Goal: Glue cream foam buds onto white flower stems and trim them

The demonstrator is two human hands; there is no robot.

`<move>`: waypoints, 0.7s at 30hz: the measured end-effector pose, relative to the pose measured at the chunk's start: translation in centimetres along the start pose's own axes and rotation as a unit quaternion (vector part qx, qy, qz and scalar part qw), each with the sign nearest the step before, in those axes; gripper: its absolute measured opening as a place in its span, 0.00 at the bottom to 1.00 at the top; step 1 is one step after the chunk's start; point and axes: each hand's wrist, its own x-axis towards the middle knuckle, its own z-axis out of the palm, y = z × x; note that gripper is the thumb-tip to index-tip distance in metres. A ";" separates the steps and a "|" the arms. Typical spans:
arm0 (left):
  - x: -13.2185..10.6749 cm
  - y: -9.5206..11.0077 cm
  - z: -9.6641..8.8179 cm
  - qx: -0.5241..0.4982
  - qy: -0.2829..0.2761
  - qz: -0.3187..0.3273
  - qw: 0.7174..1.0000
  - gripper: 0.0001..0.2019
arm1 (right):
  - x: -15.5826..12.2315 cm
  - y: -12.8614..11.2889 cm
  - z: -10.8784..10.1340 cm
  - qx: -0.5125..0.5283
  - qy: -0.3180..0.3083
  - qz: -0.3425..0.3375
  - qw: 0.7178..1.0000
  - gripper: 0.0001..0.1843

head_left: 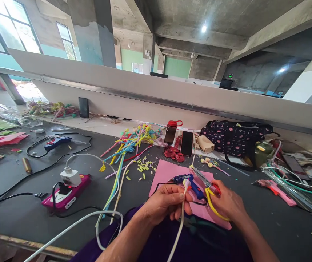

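Observation:
My left hand [169, 200] is closed, pinching a cream fuzzy stem [182, 223] just below its small white and pinkish tip. The stem hangs down toward my lap. My right hand [227, 200] is wrapped round a pair of scissors [202, 177], whose metal blades point up and left, with red and yellow at the handle end. Between the two hands, a blue glue gun [192, 183] lies on a pink sheet [164, 173]. Short yellow-green cut pieces [144, 166] are scattered left of the sheet.
Bundled coloured fuzzy stems [138, 140] lie ahead. A magenta power strip [67, 193] with cables sits left, near another blue glue gun [58, 143]. A pink glue gun [277, 191] lies right. Behind stand a bottle [170, 134], a phone [187, 143] and a patterned bag [229, 140].

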 end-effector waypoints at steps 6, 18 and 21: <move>0.1 -0.1 -0.2 0.009 0.006 -0.002 1.000 0.12 | 0.2 0.1 0.1 -0.026 -0.004 -0.005 1.000 0.21; 0.3 -0.3 0.8 0.040 0.064 0.018 0.997 0.11 | 0.3 1.7 1.1 -0.080 -0.044 -0.050 0.995 0.23; 0.4 -0.4 0.9 0.045 0.081 0.037 0.995 0.11 | 0.6 2.5 1.8 -0.089 -0.041 -0.052 0.994 0.24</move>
